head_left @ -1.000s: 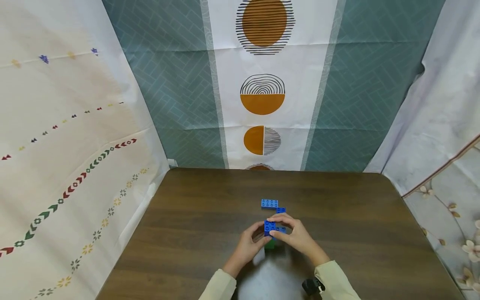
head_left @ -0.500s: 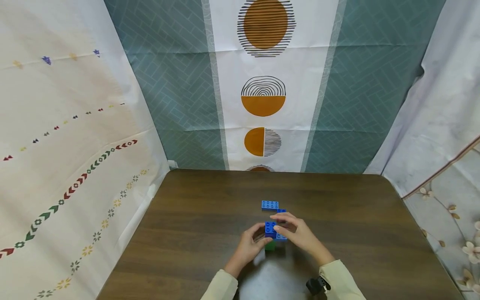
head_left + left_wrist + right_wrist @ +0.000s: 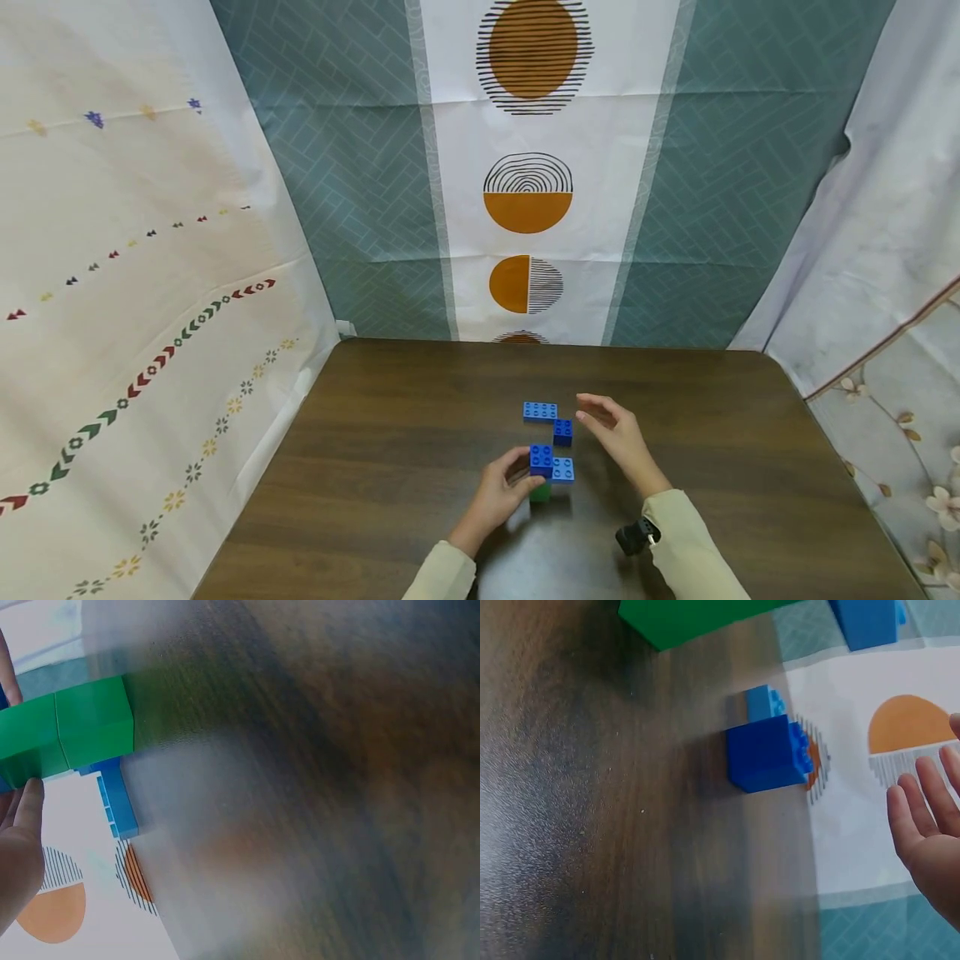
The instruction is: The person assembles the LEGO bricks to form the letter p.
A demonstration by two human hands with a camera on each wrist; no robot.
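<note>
A stack of toy building bricks stands near the table's middle. It has a dark blue brick (image 3: pixel 541 459) on top, a light blue brick (image 3: pixel 562 470) jutting out to the right, and green bricks (image 3: pixel 94 724) below. My left hand (image 3: pixel 491 497) holds this stack from the left, thumb at the near side and fingers at the far side. One of its fingertips shows right at the green in the left wrist view. My right hand (image 3: pixel 617 435) is off the stack, fingers loosely bent and holding nothing, right of a loose dark blue brick (image 3: pixel 761 756).
Behind the loose dark blue brick lies a long light blue brick (image 3: pixel 540 411) on the brown wooden table (image 3: pixel 405 433). A patterned curtain (image 3: pixel 345 208) hangs past the table's far edge, with pale cloths at both sides.
My right hand has let go of the stack and moved away to the right and back, uncovering the jutting light blue brick and the loose dark blue one. My left hand stays on the stack.
</note>
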